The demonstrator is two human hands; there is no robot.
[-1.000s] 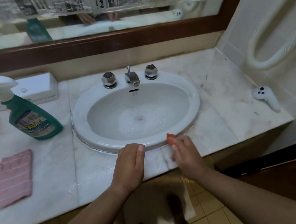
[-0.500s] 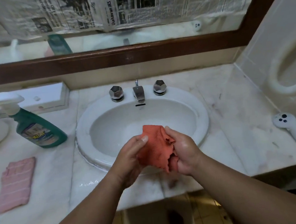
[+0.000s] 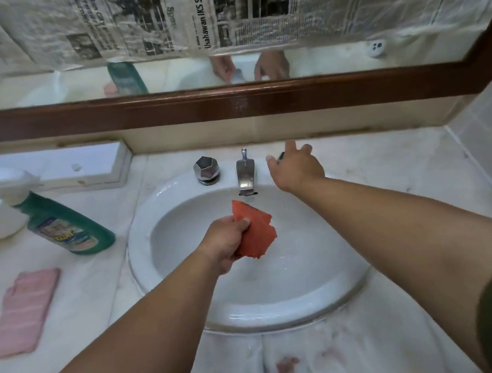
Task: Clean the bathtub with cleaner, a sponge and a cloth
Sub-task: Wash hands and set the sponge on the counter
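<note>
Washbasin (image 3: 281,302) sits sunk in the marble counter (image 3: 421,335) straight ahead; no bathtub shows anywhere. Reddish stains (image 3: 288,365) mark the counter's front lip at six o'clock of the bowl. Over the bowl's middle, the left hand (image 3: 225,244) pinches a crumpled orange cloth (image 3: 257,230) between thumb and curled fingers, clear of the porcelain. At twelve o'clock stands the chrome spout (image 3: 245,172), with a faceted tap knob (image 3: 206,169) at eleven. The right hand (image 3: 296,169) reaches over the matching knob at one o'clock, fingers spread and uncurled, grasping nothing. This looks like wetting the cloth: the knob is best turned gently, with the cloth brought low under the spout so water stays in the bowl. That knob is almost wholly covered, so I cannot tell whether the fingers touch it. At nine o'clock a green spray bottle (image 3: 69,226) leans, its label blurred, and a folded pink cloth (image 3: 24,313) lies at eight. Newspaper (image 3: 220,9) covers most of the mirror (image 3: 46,88), and I see no clear sponge.
</note>
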